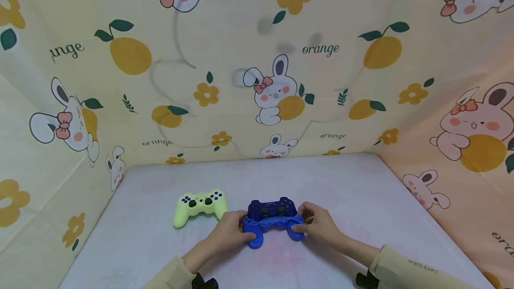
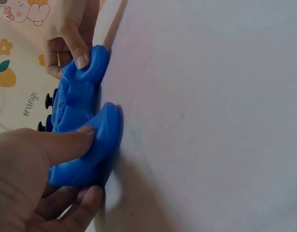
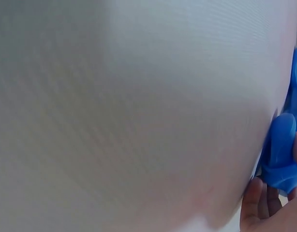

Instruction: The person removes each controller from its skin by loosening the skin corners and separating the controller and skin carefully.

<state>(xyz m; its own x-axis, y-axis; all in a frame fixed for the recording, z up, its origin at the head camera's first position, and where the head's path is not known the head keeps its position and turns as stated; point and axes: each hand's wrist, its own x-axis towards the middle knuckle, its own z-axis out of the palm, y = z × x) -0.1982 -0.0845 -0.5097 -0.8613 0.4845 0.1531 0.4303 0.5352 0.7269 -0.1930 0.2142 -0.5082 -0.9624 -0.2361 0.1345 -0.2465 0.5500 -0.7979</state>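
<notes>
A dark blue game controller [image 1: 276, 204] with black thumbsticks lies in the middle of the table. A brighter blue, soft-looking cover [image 1: 277, 222] sits over its grips and lower edge, while its upper face shows bare. My left hand [image 1: 230, 230] holds the cover's left grip, thumb on top and fingers at the side and below. On the right grip, my right hand [image 1: 320, 225] pinches with thumb and fingers. Both grips of the cover [image 2: 81, 166] show in the left wrist view. Only part of my right hand [image 3: 267, 217] appears in the right wrist view.
A light green controller [image 1: 201, 205] rests on the white table [image 1: 140, 235], just left of my left hand. Patterned cloth walls [image 1: 241, 124] with rabbits and oranges enclose the table at the back and both sides.
</notes>
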